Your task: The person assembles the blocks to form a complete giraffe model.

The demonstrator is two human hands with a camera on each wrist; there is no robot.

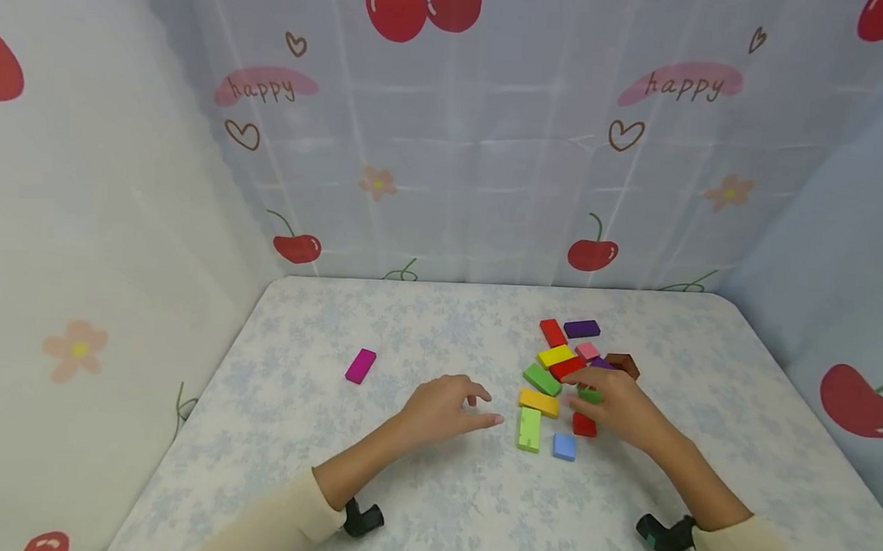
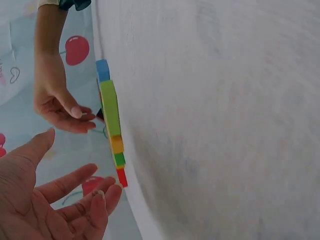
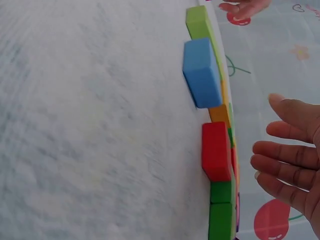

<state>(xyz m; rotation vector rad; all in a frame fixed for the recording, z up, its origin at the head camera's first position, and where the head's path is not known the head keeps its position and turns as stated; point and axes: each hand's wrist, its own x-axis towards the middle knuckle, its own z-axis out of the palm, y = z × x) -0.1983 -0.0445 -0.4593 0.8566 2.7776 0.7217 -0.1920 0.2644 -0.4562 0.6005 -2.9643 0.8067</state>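
My right hand [image 1: 621, 407] hovers over the right side of a cluster of coloured blocks, fingers loosely bent, and the right wrist view shows nothing in its grasp. Beneath and around it lie a red block [image 1: 584, 426], a green block [image 1: 590, 395] partly covered by the hand, and a brown block [image 1: 627, 364]. To the left of the cluster, my left hand [image 1: 443, 409] is held with fingers relaxed and parted, holding nothing. Nearest its fingertips are a light green block [image 1: 529, 430] and an orange block [image 1: 539, 403]. A blue block [image 3: 201, 72] sits at the near side.
Farther back in the cluster lie a yellow block [image 1: 555, 356], a pink block [image 1: 588, 350], a purple block [image 1: 582, 329] and a red block [image 1: 553, 333]. Alone on the left is a magenta block [image 1: 360, 366]. Printed curtains [image 1: 483, 170] border the patterned table [image 1: 299, 327].
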